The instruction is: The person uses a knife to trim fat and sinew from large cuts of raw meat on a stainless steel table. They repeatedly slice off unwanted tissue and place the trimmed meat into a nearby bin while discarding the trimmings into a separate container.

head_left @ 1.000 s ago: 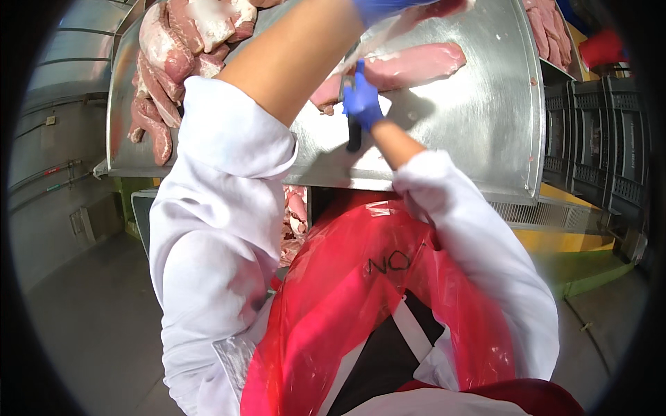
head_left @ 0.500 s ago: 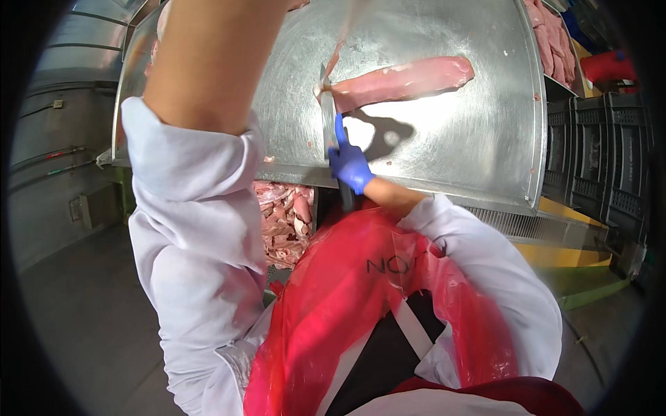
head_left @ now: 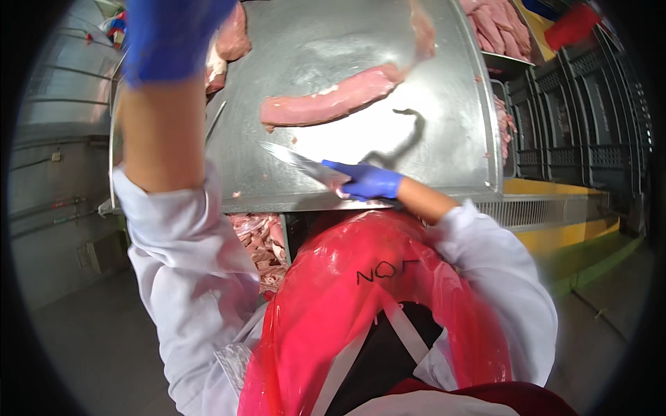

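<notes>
A long piece of pink meat (head_left: 329,99) lies across the metal worktable (head_left: 263,170). Nearer to me, my right hand (head_left: 371,182), in a blue glove, is closed round a knife (head_left: 298,161). Its blade points up and left, apart from the meat. High at the left, my left hand (head_left: 173,35), also gloved in blue, is raised close to the camera. Motion smears it and the picture's edge cuts off its fingers. A thin, blurred strip of meat (head_left: 422,31) shows beyond the long piece's right end; whether they are joined I cannot tell.
More meat (head_left: 232,35) lies at the table's far left, beside a thin metal rod (head_left: 216,121) partly behind my arm. Meat trimmings (head_left: 260,243) fill a container below the front edge. Pink meat pieces (head_left: 496,28) and stacked dark crates (head_left: 576,118) stand at the right.
The knife has left the long meat and swung to point up-left. My left hand has come into view at the upper left. The thin strip now shows farther right.
</notes>
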`<state>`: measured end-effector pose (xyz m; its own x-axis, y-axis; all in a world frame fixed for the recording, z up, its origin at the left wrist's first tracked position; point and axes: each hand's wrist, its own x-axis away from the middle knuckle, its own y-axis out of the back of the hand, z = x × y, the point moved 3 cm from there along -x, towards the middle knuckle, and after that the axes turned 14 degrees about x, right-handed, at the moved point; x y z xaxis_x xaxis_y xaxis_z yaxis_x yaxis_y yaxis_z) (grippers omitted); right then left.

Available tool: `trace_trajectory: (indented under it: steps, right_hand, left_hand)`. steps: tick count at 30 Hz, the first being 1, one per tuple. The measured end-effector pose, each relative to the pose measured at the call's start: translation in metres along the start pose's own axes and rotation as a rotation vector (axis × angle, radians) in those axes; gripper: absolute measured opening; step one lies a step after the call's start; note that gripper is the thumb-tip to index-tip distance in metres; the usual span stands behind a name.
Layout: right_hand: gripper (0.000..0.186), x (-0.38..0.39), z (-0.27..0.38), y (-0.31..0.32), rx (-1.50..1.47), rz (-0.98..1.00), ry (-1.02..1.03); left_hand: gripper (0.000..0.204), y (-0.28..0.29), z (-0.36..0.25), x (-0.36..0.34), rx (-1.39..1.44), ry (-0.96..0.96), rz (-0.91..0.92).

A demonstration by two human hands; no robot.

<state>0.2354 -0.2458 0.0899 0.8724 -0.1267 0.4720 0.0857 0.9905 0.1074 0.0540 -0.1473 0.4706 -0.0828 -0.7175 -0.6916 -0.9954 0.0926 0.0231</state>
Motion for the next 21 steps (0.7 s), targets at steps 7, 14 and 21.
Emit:
trace_trajectory:
  steps: [7, 14, 21]
  right_hand:
    - [0.077, 0.221, -0.097, 0.067, 0.273, -0.103, -0.337]
    - [0.066, 0.185, -0.120, 0.093, 0.533, -0.466, -0.221]
    - [0.058, 0.124, -0.129, 0.077, 0.771, -0.386, -0.251]
  left_hand:
    - [0.054, 0.005, 0.171, 0.426, -0.701, 1.019, -0.110]
    - [0.036, -0.088, 0.251, 0.398, -1.108, 0.977, 0.269]
    - [0.019, -0.146, 0.229, 0.395, -0.750, 0.964, 0.188]
